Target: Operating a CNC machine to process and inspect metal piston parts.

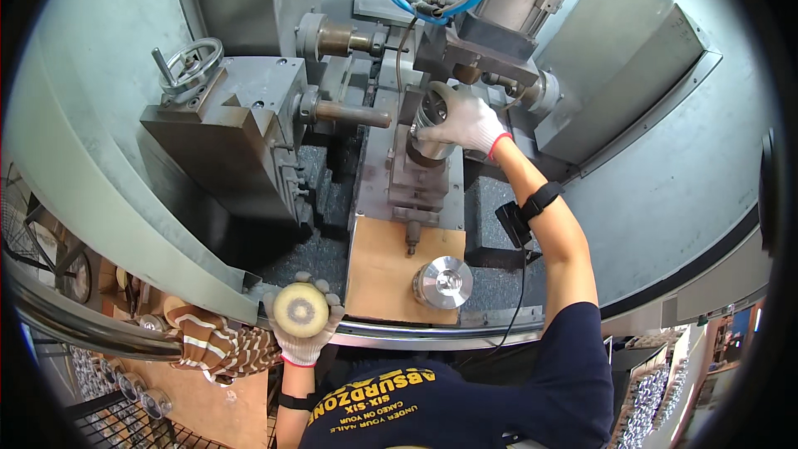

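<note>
I'd seat the metal cylinder squarely in the fixture, right hand gripping it, left hand clasping the pale disc.

Both hands wear white knitted cloth gloves, the right hand with a red cuff; it grips a shiny, smooth metal cylinder in the upper middle; the left hand, low in the frame, holds a pale yellowish matt disc; a bright machined metal part rests on matt brown cardboard; the machine housing is dull grey painted metal.
</note>
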`<state>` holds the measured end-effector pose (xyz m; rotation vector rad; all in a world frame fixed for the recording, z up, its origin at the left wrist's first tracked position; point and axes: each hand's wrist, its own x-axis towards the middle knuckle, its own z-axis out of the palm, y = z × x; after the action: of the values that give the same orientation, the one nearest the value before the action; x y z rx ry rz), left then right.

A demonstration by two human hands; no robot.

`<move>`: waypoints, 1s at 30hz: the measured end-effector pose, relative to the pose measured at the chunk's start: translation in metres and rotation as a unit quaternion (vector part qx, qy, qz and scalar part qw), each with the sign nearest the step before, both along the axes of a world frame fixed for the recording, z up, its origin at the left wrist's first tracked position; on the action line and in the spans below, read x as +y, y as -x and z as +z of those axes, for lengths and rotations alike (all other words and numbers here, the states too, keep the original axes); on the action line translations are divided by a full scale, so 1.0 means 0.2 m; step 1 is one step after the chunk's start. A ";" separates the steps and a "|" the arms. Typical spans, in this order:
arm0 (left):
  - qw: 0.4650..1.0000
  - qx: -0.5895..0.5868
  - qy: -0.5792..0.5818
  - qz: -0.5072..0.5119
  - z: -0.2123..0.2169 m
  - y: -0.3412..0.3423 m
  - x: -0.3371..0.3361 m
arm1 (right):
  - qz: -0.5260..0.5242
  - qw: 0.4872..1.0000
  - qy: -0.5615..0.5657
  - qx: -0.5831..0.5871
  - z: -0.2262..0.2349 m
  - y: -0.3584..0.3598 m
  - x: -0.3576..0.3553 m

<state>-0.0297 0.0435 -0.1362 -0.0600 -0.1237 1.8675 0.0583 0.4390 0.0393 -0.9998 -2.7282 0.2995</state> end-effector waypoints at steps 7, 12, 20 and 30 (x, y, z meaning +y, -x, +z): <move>1.000 0.013 0.001 0.014 -0.03 0.00 0.00 | 0.049 0.993 -0.107 -0.028 -0.07 0.02 0.03; 1.000 -0.005 -0.016 0.015 -0.05 -0.01 0.00 | 0.028 0.996 -0.083 0.019 -0.13 0.05 0.06; 1.000 -0.009 -0.015 0.009 -0.05 -0.01 0.00 | 0.054 0.987 -0.142 0.051 -0.12 0.05 0.05; 0.984 0.055 0.161 -0.057 0.20 -0.29 -0.19 | 0.331 0.925 0.154 0.101 -0.25 -0.37 -1.36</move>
<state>0.0288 0.0061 -0.0971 -0.1816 0.2539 1.7557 0.1324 0.1661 -0.0100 -0.0409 -2.7783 0.9062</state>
